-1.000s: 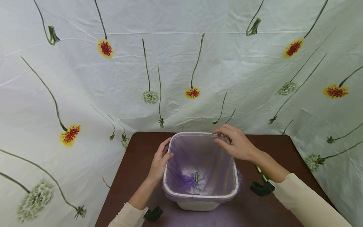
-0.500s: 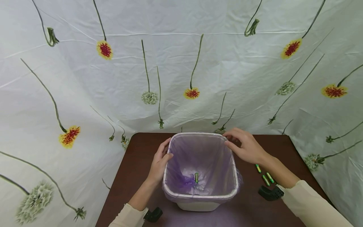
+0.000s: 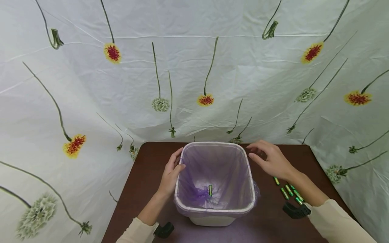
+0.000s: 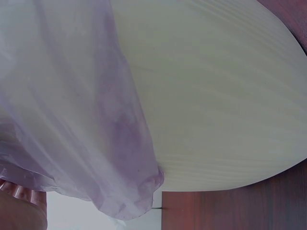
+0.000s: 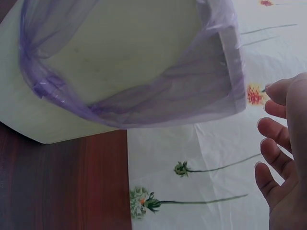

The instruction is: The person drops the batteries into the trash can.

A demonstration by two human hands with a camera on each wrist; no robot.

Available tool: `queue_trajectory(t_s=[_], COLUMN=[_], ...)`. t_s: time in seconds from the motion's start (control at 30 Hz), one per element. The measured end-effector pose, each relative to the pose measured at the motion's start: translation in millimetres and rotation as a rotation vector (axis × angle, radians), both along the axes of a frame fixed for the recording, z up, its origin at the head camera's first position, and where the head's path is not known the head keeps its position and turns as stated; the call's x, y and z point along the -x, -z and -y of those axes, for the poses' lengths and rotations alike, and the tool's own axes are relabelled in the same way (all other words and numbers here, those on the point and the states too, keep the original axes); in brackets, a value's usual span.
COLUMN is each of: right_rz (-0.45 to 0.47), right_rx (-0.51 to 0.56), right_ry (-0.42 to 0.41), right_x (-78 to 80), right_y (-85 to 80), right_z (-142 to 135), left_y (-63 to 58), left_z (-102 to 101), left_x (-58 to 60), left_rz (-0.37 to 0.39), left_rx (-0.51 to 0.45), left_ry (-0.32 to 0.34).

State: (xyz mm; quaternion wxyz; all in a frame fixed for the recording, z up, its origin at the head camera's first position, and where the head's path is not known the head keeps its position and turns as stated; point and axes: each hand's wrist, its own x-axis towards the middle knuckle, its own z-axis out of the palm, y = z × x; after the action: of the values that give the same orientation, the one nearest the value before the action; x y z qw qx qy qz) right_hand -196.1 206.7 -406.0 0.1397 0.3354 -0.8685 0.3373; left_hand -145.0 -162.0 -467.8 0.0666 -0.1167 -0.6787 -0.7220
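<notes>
1. Purple, see-through plastic film forms a liner (image 3: 223,165) inside a pale, squarish bin (image 3: 211,221) with rounded corners; the film folds over the rim all round and hangs down the outside, its lower edge loose and wrinkled.
2. The bin stands upright on a dark reddish-brown table (image 3: 146,172), its wide mouth facing up; at the bottom the liner bunches into a deeper purple crumple toward the left, beside a small green cylinder (image 3: 210,190).
3. The left hand (image 3: 170,172) holds the bin's left side; its thumb hooks over the rim while its other fingers lie along the outer wall.
4. The right hand (image 3: 271,160) is just beside the far right corner, apart from the bin; its fingers are loosely bent, with thumb and fingertips spread apart, holding nothing.
5. Several green-and-yellow cylinders (image 3: 284,193) lie on the table near the right forearm (image 3: 308,189); behind is a white cloth (image 3: 182,20) printed with flowers.
6. Compared with a second ago, the right hand has moved from the far rim out to the right; more of the loose cylinders now show; the left hand, the bin and the cylinder inside stay as they were.
</notes>
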Motion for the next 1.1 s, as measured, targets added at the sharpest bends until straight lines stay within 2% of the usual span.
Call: queue_trajectory(t_s=[0.23,0.53,0.87,1.1], right_rz=[-0.016,0.018,0.01,0.046], right_rx=[0.01,0.02,0.031,0.025], right_ry=[0.049,0.129,0.167,0.213], right_x=[-3.6,-6.4,-11.9,-14.8], right_y=[10.2,23.2,39.4,53.1], right_z=[-12,-29,-46,-57], left_y=[-0.9,-0.9,-1.2,-0.8], left_z=[-1,-1,-1,0], left_x=[-1.4,-1.8,-0.5,-0.4], left_rz=[0.008,0.015,0.019,0.014], left_rx=[-0.009,-0.01,-0.012,-0.005], left_ry=[-0.003,-0.008,-0.003,0.001])
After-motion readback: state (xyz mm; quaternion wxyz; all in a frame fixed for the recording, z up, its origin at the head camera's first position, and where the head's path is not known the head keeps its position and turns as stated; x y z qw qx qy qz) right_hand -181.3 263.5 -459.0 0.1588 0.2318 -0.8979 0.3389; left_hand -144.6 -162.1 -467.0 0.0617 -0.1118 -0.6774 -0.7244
